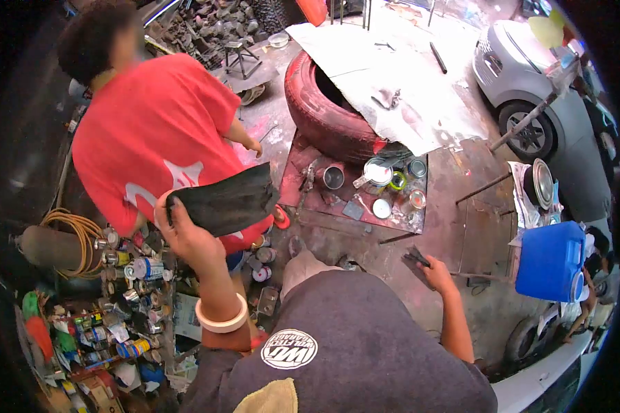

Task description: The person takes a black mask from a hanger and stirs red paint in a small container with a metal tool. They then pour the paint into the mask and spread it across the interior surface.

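Observation:
A flat black sheet point(222, 201) with a creased, uneven surface is raised at the left, pinched at its near end between the thumb and fingers of my left hand point(186, 230). Around my left forearm sits a pale tape roll point(222, 322). Low on the right, over the floor, my right hand point(438, 274) is closed on a small dark object with narrow prongs point(416, 258); I cannot tell its kind.
A person in a red shirt point(155, 131) stands close on my left. Ahead are a big tire point(303, 103), a white sheet point(420, 82) and open paint cans point(377, 172). Cans point(145, 268) crowd the left; a blue jug point(548, 260) and silver car point(513, 62) are right.

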Motion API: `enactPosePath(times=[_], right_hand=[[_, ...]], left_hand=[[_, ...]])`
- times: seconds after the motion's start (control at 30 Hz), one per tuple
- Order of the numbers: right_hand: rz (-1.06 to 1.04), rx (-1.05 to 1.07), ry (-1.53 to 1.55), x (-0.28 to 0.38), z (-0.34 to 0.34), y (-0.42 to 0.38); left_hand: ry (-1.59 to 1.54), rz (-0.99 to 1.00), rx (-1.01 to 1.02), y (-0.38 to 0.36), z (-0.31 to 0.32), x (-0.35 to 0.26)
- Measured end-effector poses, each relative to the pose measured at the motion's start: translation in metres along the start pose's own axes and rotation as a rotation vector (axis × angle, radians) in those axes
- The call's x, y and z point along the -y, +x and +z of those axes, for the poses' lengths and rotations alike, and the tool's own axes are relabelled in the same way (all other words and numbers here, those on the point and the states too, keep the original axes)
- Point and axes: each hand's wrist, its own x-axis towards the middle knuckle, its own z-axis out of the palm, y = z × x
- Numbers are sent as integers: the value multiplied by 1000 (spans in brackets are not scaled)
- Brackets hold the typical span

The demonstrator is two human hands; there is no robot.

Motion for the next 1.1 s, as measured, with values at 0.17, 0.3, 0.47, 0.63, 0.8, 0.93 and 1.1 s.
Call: enactPosePath(times=[0.17, 0.3, 0.47, 0.63, 0.8, 0.93, 1.1], right_hand=[[76, -152, 400, -48, 89, 9], [222, -35, 457, -16, 122, -14], [217, -63, 457, 7, 121, -37], [296, -206, 486, -8, 138, -43], [414, -167, 497, 19, 130, -37], [396, -112, 290, 37, 144, -21], [390, -99, 285, 45, 175, 5]], left_hand=[[-450, -565, 223, -21, 32, 56], [-607, -881, 450, -33, 48, 102], [-542, -925, 593, -30, 79, 157], [-235, -977, 977, -35, 128, 122], [-135, -1157, 1525, -80, 123, 160], [15, -652, 1855, -100, 85, 201], [373, -628, 1959, -54, 86, 215]])
